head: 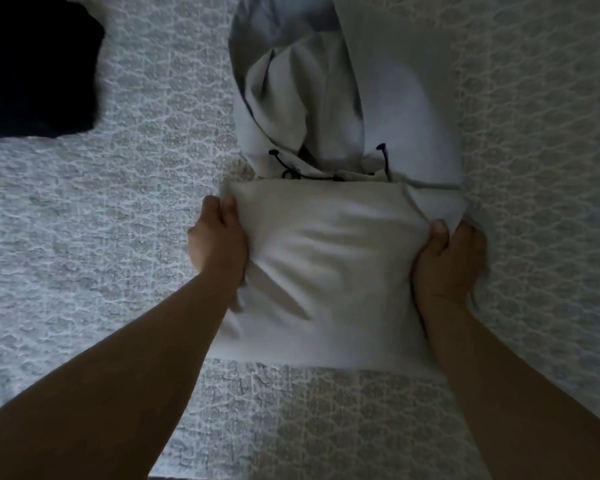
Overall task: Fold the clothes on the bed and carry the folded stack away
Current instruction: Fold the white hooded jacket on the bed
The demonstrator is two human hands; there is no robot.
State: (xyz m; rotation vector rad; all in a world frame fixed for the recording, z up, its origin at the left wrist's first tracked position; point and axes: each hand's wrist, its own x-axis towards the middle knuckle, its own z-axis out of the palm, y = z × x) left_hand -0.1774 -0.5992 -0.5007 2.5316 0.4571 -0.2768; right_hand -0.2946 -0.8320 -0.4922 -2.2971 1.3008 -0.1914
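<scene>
Bed: a pale bedspread (101, 220) with a woven lattice pattern fills the view, seen from above.
Hoodie: a light grey hoodie (326, 265) lies in the middle of the bed, its lower part folded up into a flat panel nearest the person; the hood (302, 109) lies open beyond that panel, toward the far side.
Drawcords: two dark drawcords (383, 157) with knotted ends trail from the neck of the hood, just past the far edge of the folded panel (one on each side).
Left hand: the left hand (219, 237) grips the left edge of the folded panel, fingers curled onto the cloth.
Right hand: the right hand (447, 258) grips the right edge, thumb on top and fingers wrapped under, the fabric bunching where it is pinched.
Forearms: both bare forearms reach in from the near edge.
Dark garment: a dark garment (32, 67) lies on the bedspread at the far left, well apart from the hoodie.
</scene>
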